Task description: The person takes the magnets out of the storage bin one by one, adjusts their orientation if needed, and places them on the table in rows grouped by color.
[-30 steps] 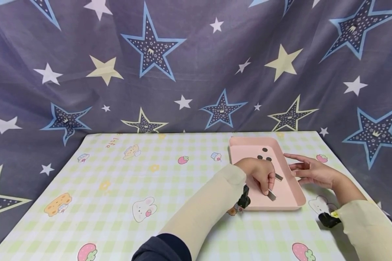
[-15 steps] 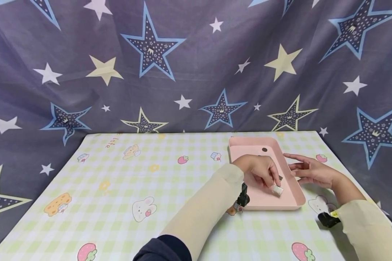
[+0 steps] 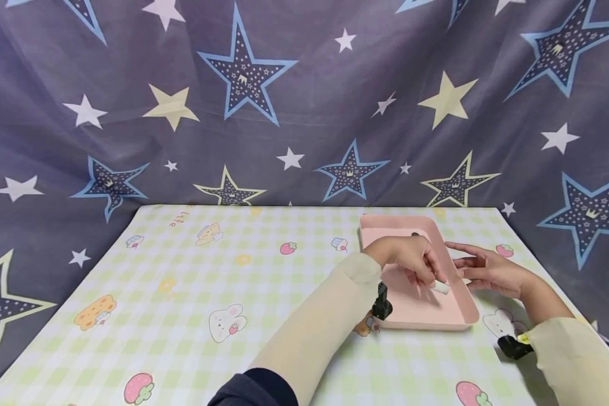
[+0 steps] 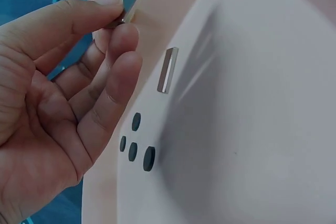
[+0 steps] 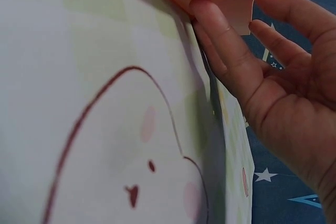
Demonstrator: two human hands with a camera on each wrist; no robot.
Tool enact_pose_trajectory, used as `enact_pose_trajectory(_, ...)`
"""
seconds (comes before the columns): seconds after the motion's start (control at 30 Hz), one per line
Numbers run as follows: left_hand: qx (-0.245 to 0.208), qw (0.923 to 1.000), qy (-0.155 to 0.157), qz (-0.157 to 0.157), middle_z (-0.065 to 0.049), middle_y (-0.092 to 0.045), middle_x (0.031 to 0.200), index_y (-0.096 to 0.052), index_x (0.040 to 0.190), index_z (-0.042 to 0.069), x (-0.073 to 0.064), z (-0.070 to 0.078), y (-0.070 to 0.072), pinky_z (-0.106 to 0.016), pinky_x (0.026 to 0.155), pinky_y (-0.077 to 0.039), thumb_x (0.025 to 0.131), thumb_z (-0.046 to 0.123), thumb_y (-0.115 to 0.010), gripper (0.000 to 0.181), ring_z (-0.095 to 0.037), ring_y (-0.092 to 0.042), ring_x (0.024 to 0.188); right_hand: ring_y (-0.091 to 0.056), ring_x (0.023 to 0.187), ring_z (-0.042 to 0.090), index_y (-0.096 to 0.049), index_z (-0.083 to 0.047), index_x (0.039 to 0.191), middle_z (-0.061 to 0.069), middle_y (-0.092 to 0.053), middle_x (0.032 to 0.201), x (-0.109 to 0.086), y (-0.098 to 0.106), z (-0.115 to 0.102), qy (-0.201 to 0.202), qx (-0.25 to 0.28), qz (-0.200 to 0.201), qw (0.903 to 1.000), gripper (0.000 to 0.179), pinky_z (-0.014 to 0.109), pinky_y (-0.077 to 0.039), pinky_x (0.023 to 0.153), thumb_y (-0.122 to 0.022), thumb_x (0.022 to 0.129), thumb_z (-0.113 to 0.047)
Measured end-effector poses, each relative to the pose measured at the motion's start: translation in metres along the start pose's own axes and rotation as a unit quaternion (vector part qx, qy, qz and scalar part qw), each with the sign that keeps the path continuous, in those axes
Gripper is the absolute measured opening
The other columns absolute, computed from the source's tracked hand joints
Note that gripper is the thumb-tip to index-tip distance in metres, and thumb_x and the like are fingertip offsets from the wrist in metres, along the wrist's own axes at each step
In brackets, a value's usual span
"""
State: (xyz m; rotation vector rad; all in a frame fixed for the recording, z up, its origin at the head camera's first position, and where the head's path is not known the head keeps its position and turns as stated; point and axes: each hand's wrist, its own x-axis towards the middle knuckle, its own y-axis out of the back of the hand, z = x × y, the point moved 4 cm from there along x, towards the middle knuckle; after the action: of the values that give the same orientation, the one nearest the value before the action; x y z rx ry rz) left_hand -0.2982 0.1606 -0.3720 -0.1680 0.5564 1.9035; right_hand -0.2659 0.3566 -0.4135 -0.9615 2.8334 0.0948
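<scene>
A shallow pink tray lies at the right of the table. Over it, my left hand pinches a small flat shiny metal bar between thumb and fingertips, close to the tray's right wall. The left wrist view shows the held bar raised off the tray floor, with a second metal bar lying flat below. Several small black discs sit grouped on the floor; in the head view my left hand mostly covers them. My right hand touches the tray's outer right wall with extended fingers.
A green-and-white checked tablecloth with cartoon prints covers the table. Behind it hangs a dark star-patterned curtain. Small black devices are strapped at both wrists.
My left hand has lifted the metal bar off the tray floor and carried it up and right, toward the tray's right wall. My right hand has stayed in place. The head view shifted slightly.
</scene>
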Motion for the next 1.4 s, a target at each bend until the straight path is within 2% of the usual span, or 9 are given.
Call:
enact_pose_trajectory(0.27,-0.021,0.9996,-0.018,0.010,-0.009,-0.070,0.076,-0.075,0.096,-0.002,-0.007,0.003,0.002,-0.032,0.062,-0.058,0.084,-0.009,-0.068,0.016,-0.018,-0.062,0.061,-0.062,0.109,0.019,-0.040,-0.035,0.146,0.005,-0.055,0.125,-0.002,-0.001,-0.001,0.000,0.001,0.003,1.0000,0.061,0.041,-0.055,0.087,-0.046,0.100,0.004)
enact_pose_trajectory(0.57,-0.026,0.9983,-0.049,0.016,-0.006,-0.068,0.075,-0.074,0.100,-0.002,-0.019,0.000,0.007,-0.027,0.063,-0.056,0.085,-0.009,-0.065,0.020,-0.013,-0.058,0.061,-0.062,0.108,0.019,-0.045,-0.039,0.140,0.006,-0.055,0.124,0.000,-0.004,-0.003,0.001,0.003,0.007,1.0000,0.060,0.041,-0.055,0.085,-0.047,0.099,0.004)
enact_pose_trajectory(0.73,-0.028,0.9968,-0.066,0.036,-0.010,-0.068,0.074,-0.075,0.100,-0.002,-0.028,-0.003,0.013,-0.028,0.064,-0.057,0.085,-0.008,-0.066,0.018,-0.013,-0.060,0.063,-0.063,0.106,0.019,-0.046,-0.040,0.139,0.006,-0.055,0.123,-0.001,-0.002,-0.001,-0.006,-0.003,0.020,0.9998,0.060,0.041,-0.056,0.085,-0.048,0.099,0.004)
enact_pose_trajectory(1.07,-0.008,0.9944,-0.083,0.065,-0.009,-0.069,0.076,-0.073,0.104,-0.004,-0.041,-0.019,0.021,-0.029,0.067,-0.058,0.086,-0.008,-0.065,0.020,-0.013,-0.062,0.065,-0.063,0.106,0.018,-0.046,-0.041,0.139,0.006,-0.055,0.122,-0.002,-0.003,-0.001,-0.008,-0.005,0.029,0.9995,0.060,0.041,-0.055,0.086,-0.050,0.098,0.003)
enact_pose_trajectory(1.4,-0.036,0.9880,-0.109,0.103,-0.007,-0.071,0.079,-0.075,0.102,-0.001,-0.059,-0.027,0.030,-0.032,0.071,-0.059,0.083,-0.007,-0.065,0.022,-0.012,-0.064,0.067,-0.063,0.106,0.019,-0.046,-0.039,0.141,0.005,-0.057,0.121,0.001,-0.004,0.001,-0.008,0.012,0.026,0.9996,0.061,0.042,-0.055,0.086,-0.050,0.098,0.005)
